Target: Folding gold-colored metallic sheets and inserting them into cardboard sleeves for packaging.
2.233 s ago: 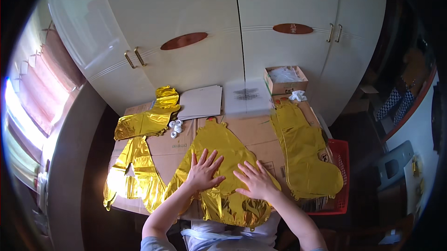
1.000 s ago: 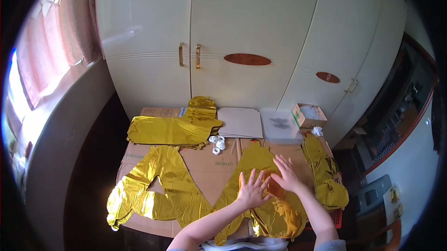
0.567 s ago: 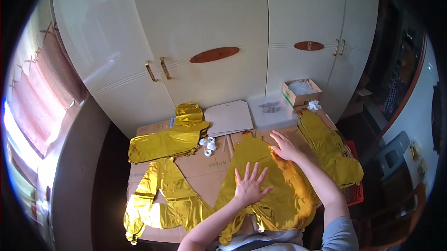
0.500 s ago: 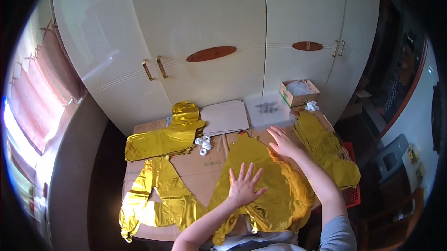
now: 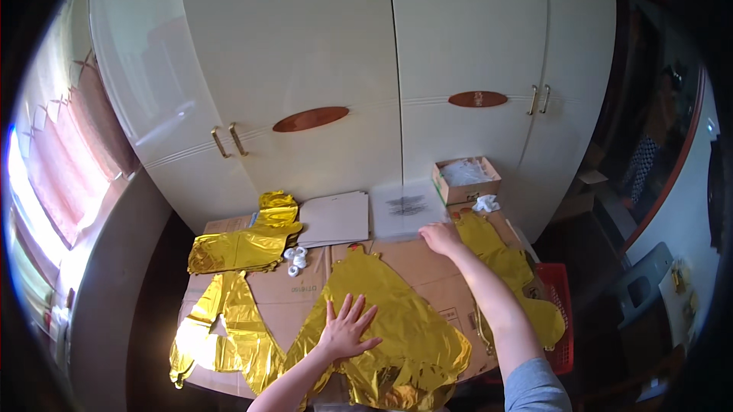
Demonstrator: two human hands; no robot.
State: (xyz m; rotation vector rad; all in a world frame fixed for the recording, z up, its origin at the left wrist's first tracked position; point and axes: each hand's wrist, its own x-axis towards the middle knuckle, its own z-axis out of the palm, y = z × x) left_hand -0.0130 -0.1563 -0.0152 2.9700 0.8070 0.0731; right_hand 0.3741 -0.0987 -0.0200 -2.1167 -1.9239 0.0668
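There, beneath the left hand [image 5: 349,329], fully splayed with nothing gripped, the gold foil sheet [image 5: 397,313] was laid out, judged light, limp, slippery and easily creased, best taken by its edge, while anything pinched in the half-curled right hand [image 5: 443,240] couldn't be made out.

Left hand [image 5: 346,332] palm down, fingers splayed. Right hand [image 5: 442,239] farther forward, fingers bent; right forearm [image 5: 495,301] extended, grey sleeve [image 5: 537,387] above.

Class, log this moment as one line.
left hand: spread on gold foil | right hand: by clear plastic sheet, contact unclear
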